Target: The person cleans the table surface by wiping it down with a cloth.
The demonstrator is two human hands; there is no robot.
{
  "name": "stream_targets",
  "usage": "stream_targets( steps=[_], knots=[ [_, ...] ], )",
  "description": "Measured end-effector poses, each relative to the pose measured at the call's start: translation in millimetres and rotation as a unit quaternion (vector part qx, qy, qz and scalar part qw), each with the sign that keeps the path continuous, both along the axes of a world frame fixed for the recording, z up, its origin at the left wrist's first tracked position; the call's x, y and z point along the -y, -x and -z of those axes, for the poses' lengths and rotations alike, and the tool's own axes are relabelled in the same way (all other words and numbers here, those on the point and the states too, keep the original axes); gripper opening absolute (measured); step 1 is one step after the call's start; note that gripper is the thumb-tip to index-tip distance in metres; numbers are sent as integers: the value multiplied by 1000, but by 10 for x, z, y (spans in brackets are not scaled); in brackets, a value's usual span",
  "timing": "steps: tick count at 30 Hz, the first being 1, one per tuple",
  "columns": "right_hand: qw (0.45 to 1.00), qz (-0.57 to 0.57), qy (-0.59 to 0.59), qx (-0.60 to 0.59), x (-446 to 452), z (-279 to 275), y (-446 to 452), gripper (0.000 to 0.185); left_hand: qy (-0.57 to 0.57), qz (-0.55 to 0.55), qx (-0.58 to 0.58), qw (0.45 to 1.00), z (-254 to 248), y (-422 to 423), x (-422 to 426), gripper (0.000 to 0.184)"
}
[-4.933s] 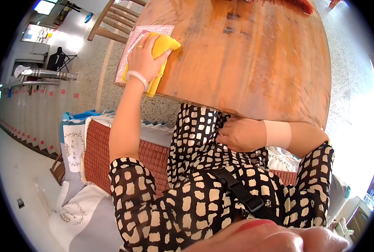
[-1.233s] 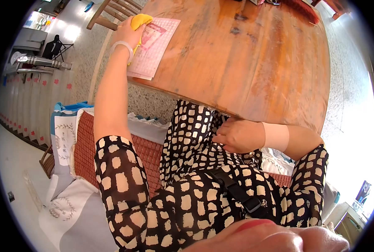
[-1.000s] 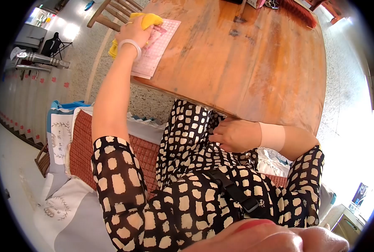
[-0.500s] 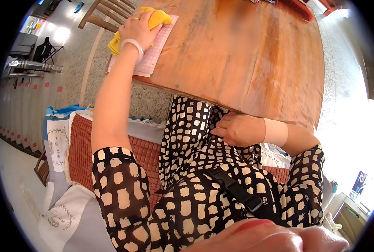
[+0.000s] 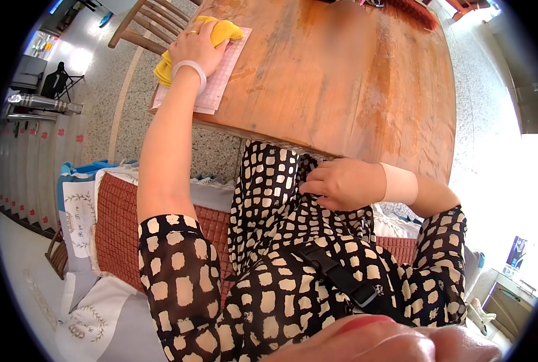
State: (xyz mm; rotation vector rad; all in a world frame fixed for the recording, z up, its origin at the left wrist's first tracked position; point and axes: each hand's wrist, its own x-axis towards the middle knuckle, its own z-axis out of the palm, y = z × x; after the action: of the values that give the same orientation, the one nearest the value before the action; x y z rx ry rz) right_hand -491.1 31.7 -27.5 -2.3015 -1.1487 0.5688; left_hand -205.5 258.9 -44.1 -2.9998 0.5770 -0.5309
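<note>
My left hand presses down on a yellow cloth, its fingers wrapped over the bunched fabric. Under the cloth lies a pink checked sheet at the left corner of the wooden table. A pale bracelet circles that wrist. My right hand rests in my lap on the black and cream patterned dress, just below the table's near edge. Its fingers are loosely bent and apart, with nothing visible in them. A beige band wraps the right wrist.
A wooden chair stands beyond the table's left side. At the table's far right lie red bristles, partly cut off by the frame. I sit on a seat with a reddish-brown woven mat. A black strap with a buckle crosses my chest.
The view has shifted slightly, so the table sits a little lower and further left. My left hand stays on the yellow cloth; my right hand stays in my lap.
</note>
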Motion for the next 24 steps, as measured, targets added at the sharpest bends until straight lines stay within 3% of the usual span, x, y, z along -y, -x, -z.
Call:
stream_targets(
  steps=[9, 12, 15, 18, 22, 24],
  knots=[
    [998, -14, 8, -64, -43, -165, -213, 37, 9, -10, -30, 999, -69, 42, 31, 53],
    [990, 4, -134, -40, 24, -103, -270, 36, 3, -18, -37, 999, -89, 60, 44, 53],
    [992, 67, -103, -24, 127, -325, -418, 33, 8, -11, -33, 999, -68, 41, 34, 53],
    [982, 165, -39, 88, 370, -291, -714, 33, 3, -14, -41, 999, -71, 23, 35, 53],
    [928, 301, 97, 195, 728, -274, -1101, 41, 10, -5, -21, 1000, -42, 16, 26, 54],
    [900, 280, 54, 329, 947, -129, -1368, 52, 15, -2, -16, 1000, -30, 18, 25, 53]
  ],
)
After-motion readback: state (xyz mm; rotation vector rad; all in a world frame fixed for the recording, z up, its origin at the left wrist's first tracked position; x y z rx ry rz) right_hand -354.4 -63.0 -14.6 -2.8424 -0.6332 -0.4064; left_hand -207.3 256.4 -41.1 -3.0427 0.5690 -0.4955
